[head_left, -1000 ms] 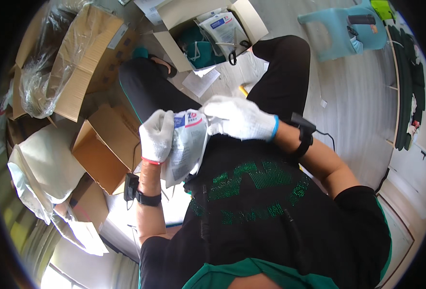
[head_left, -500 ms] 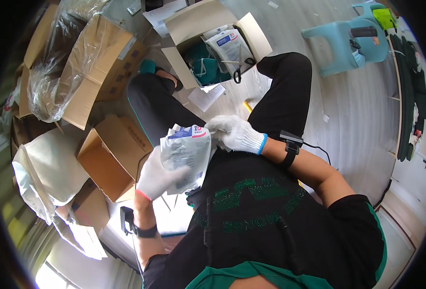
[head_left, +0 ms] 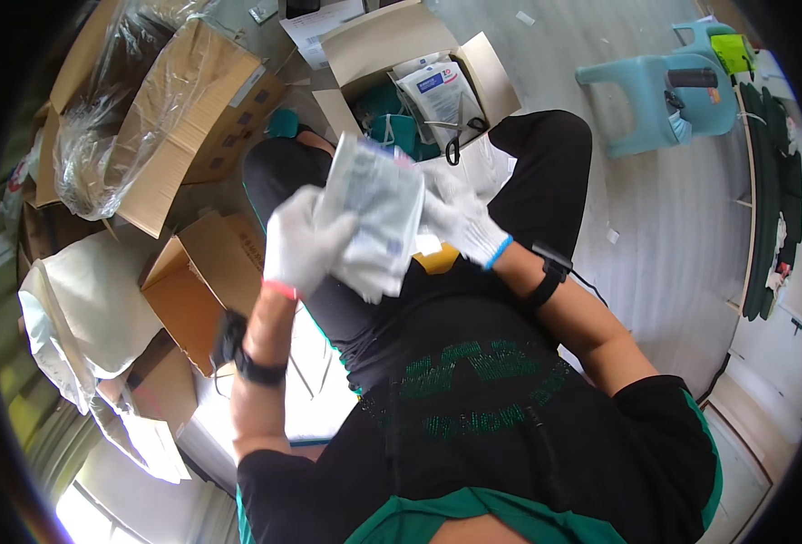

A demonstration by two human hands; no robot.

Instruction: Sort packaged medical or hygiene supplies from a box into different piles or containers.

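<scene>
Pale plank floor [head_left: 664,227] strewn with cardboard boxes.
An open box [head_left: 401,54] of packets lies ahead, more boxes [head_left: 192,109] and clear plastic wrap [head_left: 102,154] to the left, a blue-green plastic stool [head_left: 655,91] to the right.

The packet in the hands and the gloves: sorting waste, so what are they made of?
The packet looks like thin glossy plastic film: it crinkles and shines. The gloves look like white knitted fabric, matte, with coloured cuffs, on the left hand and right hand.
</scene>
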